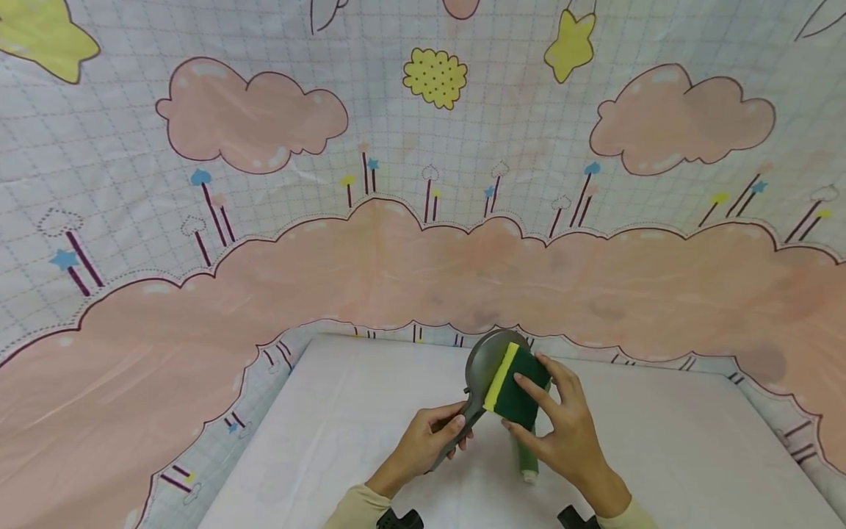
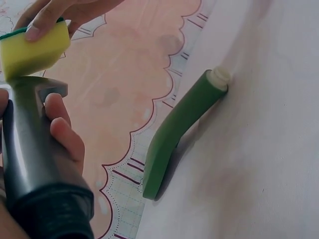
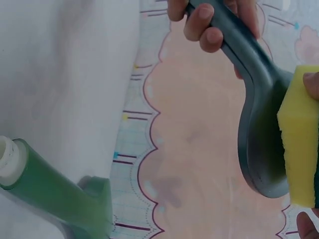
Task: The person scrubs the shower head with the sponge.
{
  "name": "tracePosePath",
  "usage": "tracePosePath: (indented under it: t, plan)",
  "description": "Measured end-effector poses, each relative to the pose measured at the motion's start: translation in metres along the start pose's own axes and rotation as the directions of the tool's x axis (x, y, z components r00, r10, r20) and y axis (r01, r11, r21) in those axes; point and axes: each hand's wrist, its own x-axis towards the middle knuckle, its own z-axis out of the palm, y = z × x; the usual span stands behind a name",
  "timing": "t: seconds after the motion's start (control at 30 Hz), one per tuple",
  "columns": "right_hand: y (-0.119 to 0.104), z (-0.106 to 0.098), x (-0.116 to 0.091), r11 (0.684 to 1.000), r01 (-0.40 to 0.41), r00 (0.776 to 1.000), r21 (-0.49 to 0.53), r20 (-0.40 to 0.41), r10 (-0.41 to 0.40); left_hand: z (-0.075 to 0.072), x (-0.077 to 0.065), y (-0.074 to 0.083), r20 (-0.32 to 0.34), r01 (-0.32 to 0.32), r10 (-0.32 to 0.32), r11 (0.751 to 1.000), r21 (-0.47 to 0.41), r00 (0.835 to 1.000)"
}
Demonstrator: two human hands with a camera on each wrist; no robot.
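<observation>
Your left hand: grip clamped round the handle of a dark grey, smooth, plastic-looking shower head with a round head. Thumb on the near side, fingers curled beyond. The round head stands past the grip, up and to its right, tilted; holding it by the handle presumably leaves the head bare to reach while you steady it.

Your right hand: grip pinched on a block-shaped foam sponge, yellow with a dark green scouring layer. Thumb at the lower edge, fingers spread over the green layer and the far edge. The yellow foam faces away from your palm and touches the round head, left of this grip. Likely held so the softer side bears on the surface and your fingers press from behind. Whether the nozzle face meets the foam, cannot tell.

Below the sponge, between your two grips and nearer the right, a green, bent, tube-like handle with a whitish end lies on the white tabletop. Neither grip holds it; set down there, it seems within easy reach of both.
</observation>
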Motion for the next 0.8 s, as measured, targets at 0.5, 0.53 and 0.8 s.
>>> tracePosePath:
  t: [0.5, 0.53, 0.8]
  plan:
    - [0.01, -0.007, 0.006, 0.999, -0.051, 0.998, -0.002, -0.025, 0.051, -0.003, -0.004, -0.002, 0.041, 0.035, -0.036, 0.999, 0.017, 0.999]
    - [0.011, -0.008, 0.006, 0.998, -0.06, 0.998, -0.001, -0.02, 0.06, -0.003, -0.004, -0.002, 0.047, 0.042, -0.043, 0.999, 0.016, 0.998]
    - [0.019, -0.009, 0.011, 0.998, -0.06, 0.997, 0.006, -0.057, 0.06, -0.005, -0.006, -0.005, 0.072, 0.037, -0.038, 0.999, 0.018, 0.997]
